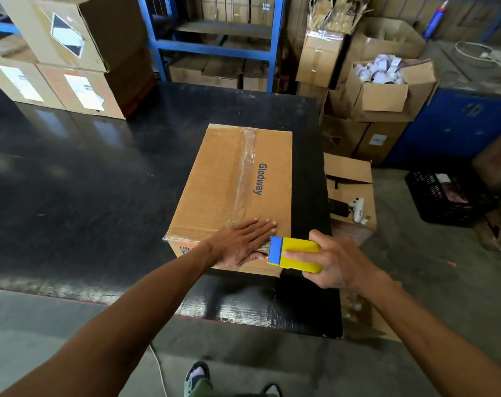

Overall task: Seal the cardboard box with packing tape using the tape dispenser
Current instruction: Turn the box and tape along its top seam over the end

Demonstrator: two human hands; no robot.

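Note:
A brown cardboard box (220, 179) printed "Glodway" lies on the black table (86, 181), flaps shut. A strip of clear packing tape (245, 173) runs along its centre seam from the far edge to the near edge. My left hand (240, 243) lies flat, fingers spread, on the box's near top edge over the tape. My right hand (333, 260) grips a yellow tape dispenser with a blue front (295, 255), held just off the box's near right corner. A short length of tape stretches from the dispenser to the box under my left hand.
Stacked labelled cartons (69, 58) stand at the table's far left. Blue shelving (215, 47) rises behind. Open cartons (383, 84) crowd the right side, one low carton (350, 196) holding a white handheld device (357, 209). A black crate (446, 196) sits on the floor.

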